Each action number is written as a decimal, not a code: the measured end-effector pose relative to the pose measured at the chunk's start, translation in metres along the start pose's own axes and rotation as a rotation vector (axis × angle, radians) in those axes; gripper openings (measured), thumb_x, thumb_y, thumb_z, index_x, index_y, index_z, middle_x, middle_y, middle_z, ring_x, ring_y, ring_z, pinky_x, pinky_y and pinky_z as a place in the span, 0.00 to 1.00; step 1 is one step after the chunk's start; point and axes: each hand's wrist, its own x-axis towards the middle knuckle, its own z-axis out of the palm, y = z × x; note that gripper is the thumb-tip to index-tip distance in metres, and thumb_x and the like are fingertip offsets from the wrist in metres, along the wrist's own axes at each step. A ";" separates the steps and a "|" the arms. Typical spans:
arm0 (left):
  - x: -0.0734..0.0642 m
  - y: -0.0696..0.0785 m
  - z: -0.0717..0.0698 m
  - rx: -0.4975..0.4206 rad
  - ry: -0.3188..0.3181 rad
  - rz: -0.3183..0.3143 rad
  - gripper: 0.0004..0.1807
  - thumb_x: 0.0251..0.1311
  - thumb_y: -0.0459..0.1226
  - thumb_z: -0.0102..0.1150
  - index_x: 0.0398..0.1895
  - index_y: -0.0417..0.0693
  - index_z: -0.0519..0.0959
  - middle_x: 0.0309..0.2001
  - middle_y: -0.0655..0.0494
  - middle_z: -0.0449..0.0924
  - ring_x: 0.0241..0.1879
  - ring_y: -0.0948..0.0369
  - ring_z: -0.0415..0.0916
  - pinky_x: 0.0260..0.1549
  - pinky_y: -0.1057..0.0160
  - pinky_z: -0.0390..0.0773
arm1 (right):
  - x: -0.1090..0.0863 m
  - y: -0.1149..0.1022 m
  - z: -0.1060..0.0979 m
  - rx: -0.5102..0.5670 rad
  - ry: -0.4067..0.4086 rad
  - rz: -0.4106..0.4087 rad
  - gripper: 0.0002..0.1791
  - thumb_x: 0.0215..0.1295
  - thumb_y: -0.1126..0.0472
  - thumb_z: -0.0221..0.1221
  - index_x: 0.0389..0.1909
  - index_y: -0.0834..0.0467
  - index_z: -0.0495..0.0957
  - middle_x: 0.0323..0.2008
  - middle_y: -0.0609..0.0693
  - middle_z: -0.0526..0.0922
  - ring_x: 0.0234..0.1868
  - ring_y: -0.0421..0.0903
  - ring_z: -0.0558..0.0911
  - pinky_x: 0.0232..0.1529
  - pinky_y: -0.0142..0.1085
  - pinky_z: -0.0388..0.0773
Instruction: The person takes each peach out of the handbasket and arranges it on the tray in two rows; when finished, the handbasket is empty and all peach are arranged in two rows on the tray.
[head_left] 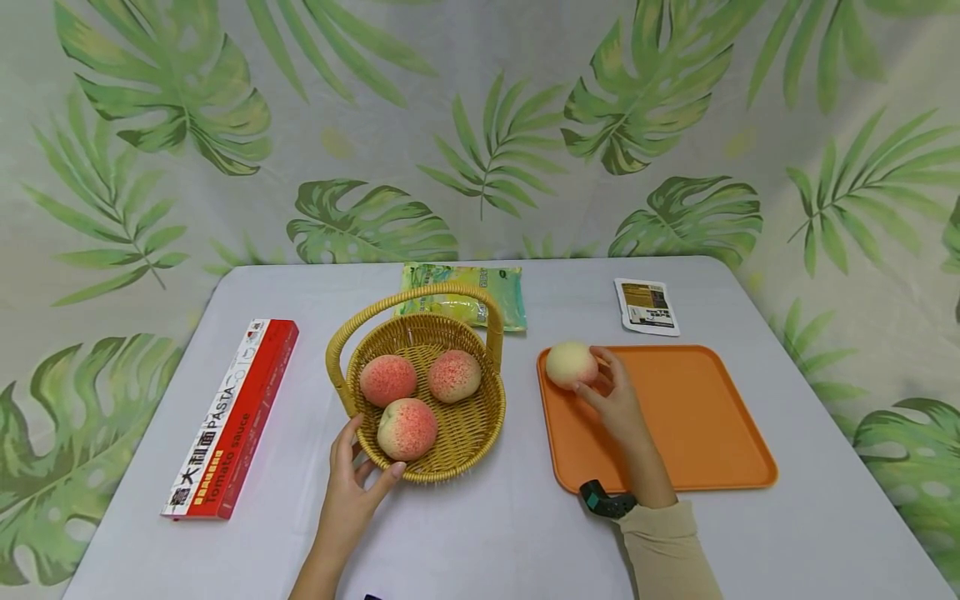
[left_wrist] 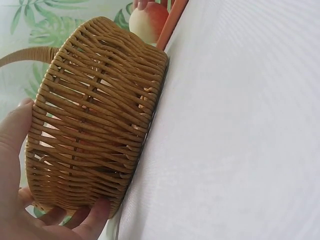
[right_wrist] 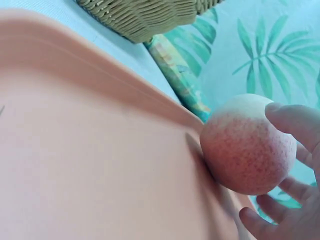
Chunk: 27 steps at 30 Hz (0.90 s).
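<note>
At the far left corner of the orange tray (head_left: 667, 417), my right hand (head_left: 617, 400) holds a peach (head_left: 570, 365) from its right side. In the right wrist view the thumb lies on this pale and red peach (right_wrist: 247, 145), with the other fingers spread beside and below it. My left hand (head_left: 356, 483) grips the near left side of a wicker basket (head_left: 450, 450). The left wrist view shows the thumb at the basket's rim (left_wrist: 42, 100) and the fingers against its lower wall. Several peaches (head_left: 407, 429) lie inside the basket, under its arched handle (head_left: 450, 289).
A red and white pasta box (head_left: 232, 417) lies at the left of the white table (head_left: 495, 542). Behind the basket is a green and yellow packet (head_left: 510, 296). A small white pouch (head_left: 647, 307) lies beyond the tray. Leaf-patterned cloth (head_left: 480, 125) hangs at the back.
</note>
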 end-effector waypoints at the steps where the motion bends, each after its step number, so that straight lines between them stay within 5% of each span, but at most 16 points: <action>1: 0.000 0.000 0.000 0.003 0.000 -0.002 0.47 0.49 0.37 0.66 0.68 0.51 0.47 0.65 0.51 0.44 0.60 0.52 0.51 0.49 0.77 0.64 | 0.001 0.001 0.000 0.002 -0.004 0.003 0.33 0.55 0.74 0.58 0.60 0.72 0.55 0.60 0.67 0.55 0.58 0.66 0.61 0.55 0.55 0.59; 8: 0.000 0.001 0.000 0.001 -0.007 0.004 0.47 0.49 0.37 0.66 0.68 0.49 0.47 0.65 0.48 0.43 0.60 0.50 0.51 0.49 0.78 0.63 | 0.006 0.016 0.001 0.026 -0.043 0.040 0.36 0.54 0.72 0.60 0.62 0.67 0.53 0.61 0.64 0.55 0.59 0.62 0.60 0.56 0.52 0.61; 16: 0.000 0.003 0.000 -0.006 -0.012 -0.003 0.46 0.50 0.38 0.65 0.68 0.50 0.47 0.65 0.49 0.44 0.60 0.51 0.51 0.50 0.76 0.63 | 0.005 0.029 -0.003 -0.077 0.041 0.021 0.36 0.52 0.69 0.63 0.61 0.61 0.58 0.57 0.62 0.61 0.48 0.59 0.70 0.42 0.28 0.73; 27: 0.000 0.002 -0.001 -0.018 -0.022 -0.026 0.47 0.49 0.36 0.66 0.68 0.50 0.46 0.66 0.48 0.42 0.61 0.50 0.50 0.49 0.79 0.62 | 0.006 0.026 -0.013 -0.221 0.104 0.067 0.33 0.54 0.64 0.63 0.62 0.57 0.62 0.57 0.62 0.58 0.49 0.56 0.64 0.49 0.50 0.68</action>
